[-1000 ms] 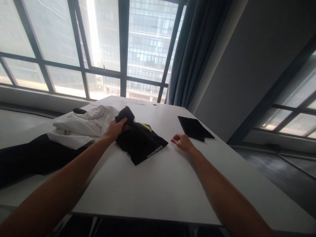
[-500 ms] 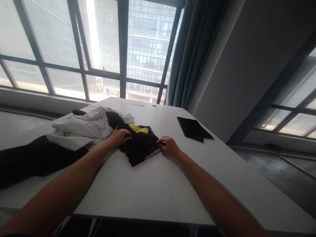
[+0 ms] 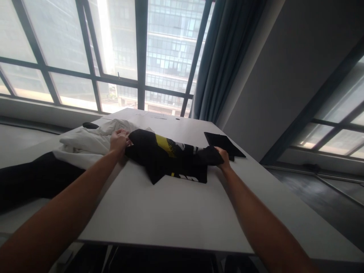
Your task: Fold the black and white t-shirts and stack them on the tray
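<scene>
A black garment (image 3: 182, 161) with a yellow patch and white print stretches between my hands over the white table (image 3: 170, 212). Its exact kind is unclear, since it is bunched and partly folded. My left hand (image 3: 119, 139) is closed on its left end, beside a heap of white cloth (image 3: 82, 146). At the other end, my right hand (image 3: 223, 156) grips the dark fabric, with most of its fingers hidden behind it. The garment's lower edge hangs down to a point on the left and a squared corner on the right.
Flat black folded pieces (image 3: 224, 144) lie at the right of the table. Black cloth (image 3: 42, 176) spreads at the left, partly under the white heap. A round dark object (image 3: 90, 125) and thin sheets (image 3: 153, 115) are farther back. A curtain (image 3: 216, 68) hangs beyond the far edge.
My hands have moved apart, the left one leftward and the right one rightward. The black garment has been drawn out wider, showing more white print.
</scene>
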